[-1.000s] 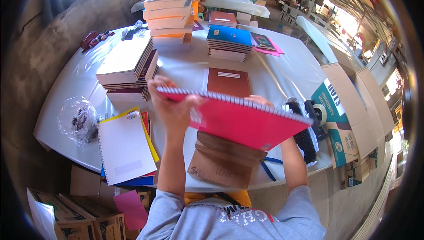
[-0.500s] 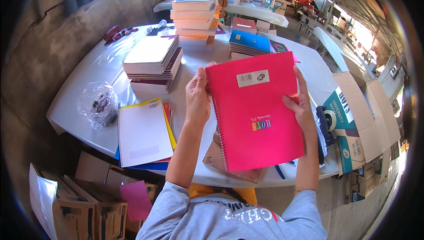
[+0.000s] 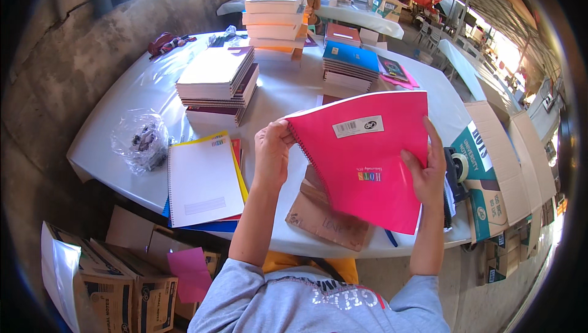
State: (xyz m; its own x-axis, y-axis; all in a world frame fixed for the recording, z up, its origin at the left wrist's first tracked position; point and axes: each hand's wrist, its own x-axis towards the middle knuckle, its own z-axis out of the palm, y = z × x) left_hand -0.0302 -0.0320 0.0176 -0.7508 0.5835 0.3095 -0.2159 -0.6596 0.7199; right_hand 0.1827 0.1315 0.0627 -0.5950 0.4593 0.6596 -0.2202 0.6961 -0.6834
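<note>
A pink spiral notebook [image 3: 373,149] with a barcode label is held up over the near part of the table, its cover bowed. My left hand [image 3: 273,149] pinches its upper left corner by the wire binding. On the right edge, my right hand [image 3: 427,161] grips the notebook with the thumb on the cover and the fingers mostly behind it. Below it on the table lies a brown cardboard piece [image 3: 327,217] with handwriting. To the left of my left forearm rests a white-covered spiral notebook [image 3: 205,180], on top of yellow, red and blue ones.
Stacked notebooks [image 3: 214,82] and a tall pile of books [image 3: 275,24] stand farther back. Blue notebooks [image 3: 351,57] sit right of them. A clear plastic bag [image 3: 139,140] lies at left. Open cartons [image 3: 490,174] flank the table's right side; more boxes [image 3: 125,296] stand lower left.
The pink notebook has tilted and bent, its lower left part swinging right and up, uncovering more of the cardboard piece. Both hands keep hold of it.
</note>
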